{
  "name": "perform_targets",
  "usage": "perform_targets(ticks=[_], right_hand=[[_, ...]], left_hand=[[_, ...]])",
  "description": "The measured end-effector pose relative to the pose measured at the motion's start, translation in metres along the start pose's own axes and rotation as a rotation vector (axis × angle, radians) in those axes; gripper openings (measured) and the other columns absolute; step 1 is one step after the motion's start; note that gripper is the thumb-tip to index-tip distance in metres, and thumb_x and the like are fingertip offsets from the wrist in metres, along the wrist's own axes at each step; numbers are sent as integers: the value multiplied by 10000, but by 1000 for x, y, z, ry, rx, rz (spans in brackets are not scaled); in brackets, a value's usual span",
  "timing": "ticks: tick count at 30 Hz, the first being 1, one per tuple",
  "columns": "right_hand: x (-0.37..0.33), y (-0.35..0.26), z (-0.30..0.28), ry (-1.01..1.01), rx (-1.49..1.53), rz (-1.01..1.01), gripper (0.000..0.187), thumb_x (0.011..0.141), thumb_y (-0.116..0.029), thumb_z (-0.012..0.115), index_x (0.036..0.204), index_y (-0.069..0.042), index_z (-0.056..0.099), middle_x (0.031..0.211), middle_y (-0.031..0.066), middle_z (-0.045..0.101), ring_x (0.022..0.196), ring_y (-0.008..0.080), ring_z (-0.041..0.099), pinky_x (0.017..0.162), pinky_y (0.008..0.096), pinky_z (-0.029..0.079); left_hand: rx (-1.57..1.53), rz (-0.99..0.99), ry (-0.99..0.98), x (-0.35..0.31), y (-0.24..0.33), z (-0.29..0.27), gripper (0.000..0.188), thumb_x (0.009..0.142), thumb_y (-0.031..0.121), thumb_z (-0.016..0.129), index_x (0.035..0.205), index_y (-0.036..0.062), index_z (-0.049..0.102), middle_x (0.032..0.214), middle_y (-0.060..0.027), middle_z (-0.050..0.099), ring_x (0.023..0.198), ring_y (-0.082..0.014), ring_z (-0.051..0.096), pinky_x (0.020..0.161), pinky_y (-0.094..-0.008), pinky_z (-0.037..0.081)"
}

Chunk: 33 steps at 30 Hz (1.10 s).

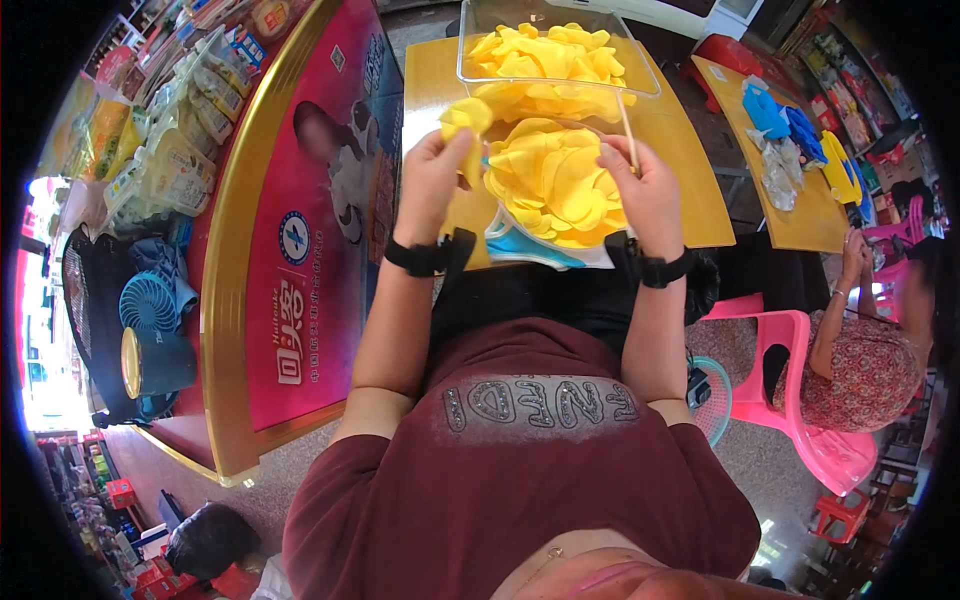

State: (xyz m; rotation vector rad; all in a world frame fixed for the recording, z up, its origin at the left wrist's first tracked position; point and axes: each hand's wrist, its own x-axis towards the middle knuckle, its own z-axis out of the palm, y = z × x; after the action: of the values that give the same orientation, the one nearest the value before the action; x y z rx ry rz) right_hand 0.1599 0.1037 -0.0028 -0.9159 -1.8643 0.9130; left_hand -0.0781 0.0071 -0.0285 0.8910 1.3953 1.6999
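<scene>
My left hand [432, 178] is closed on a yellow felt-like petal [466, 122], pinched between thumb and fingers above the table's left side. My right hand [645, 195] is closed round a thin pale stick [627, 125] that points up and away. Between the hands lies a heaped pile of yellow petals [555, 180], its right edge close to my right thumb. A blue and white item [535, 250] shows beneath the pile at the table's near edge. Beyond it, a clear plastic bin [560, 80] holds more yellow petals.
The yellow-brown table [690, 200] ends just before my lap. A pink-sided counter [310, 250] with packaged goods stands close on the left. To the right are another table [800, 215] with blue and yellow items, a pink chair [790, 370] and a seated person [865, 370].
</scene>
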Motion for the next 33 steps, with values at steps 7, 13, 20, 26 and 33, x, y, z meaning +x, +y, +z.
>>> perform_targets(ticks=[7, 13, 20, 26, 33], right_hand=[[10, 35, -12, -108, -305, 147, 373, 838, -329, 657, 1048, -22, 661, 904, 159, 689, 833, 283, 666, 750, 359, 510], [4, 43, 5, -299, -525, 165, 394, 779, -344, 671, 1027, -39, 641, 918, 174, 674, 876, 324, 649, 775, 400, 506], [0, 42, 16, -330, -502, 116, 271, 757, -216, 683, 940, -30, 610, 904, 162, 668, 860, 330, 640, 751, 402, 502], [5, 45, 15, -292, -392, 90, 150, 785, -127, 621, 893, -23, 616, 834, 157, 660, 825, 316, 644, 733, 389, 505], [6, 35, 8, -235, -291, 115, 146, 801, -111, 579, 913, -34, 632, 814, 146, 661, 793, 292, 647, 724, 370, 504]], left_hand=[[432, -90, 129, 29, -44, -42, 655, 848, 367, 692, 1311, -53, 499, 1174, -154, 627, 946, -157, 627, 607, -229, 479], [471, -56, 133, 30, -48, -40, 645, 848, 366, 687, 1315, -41, 506, 1256, -169, 591, 1015, -175, 613, 650, -239, 492], [424, -84, 55, 24, -37, -32, 549, 856, 361, 687, 1245, -10, 577, 1171, -91, 637, 980, -133, 612, 703, -247, 488], [262, -30, -9, 13, -20, -12, 442, 878, 325, 677, 1184, 12, 616, 1088, -50, 664, 941, -101, 613, 715, -238, 475], [124, 94, -117, -22, 27, 21, 192, 920, 206, 620, 944, 16, 642, 845, 0, 648, 747, -68, 563, 651, -213, 428]])
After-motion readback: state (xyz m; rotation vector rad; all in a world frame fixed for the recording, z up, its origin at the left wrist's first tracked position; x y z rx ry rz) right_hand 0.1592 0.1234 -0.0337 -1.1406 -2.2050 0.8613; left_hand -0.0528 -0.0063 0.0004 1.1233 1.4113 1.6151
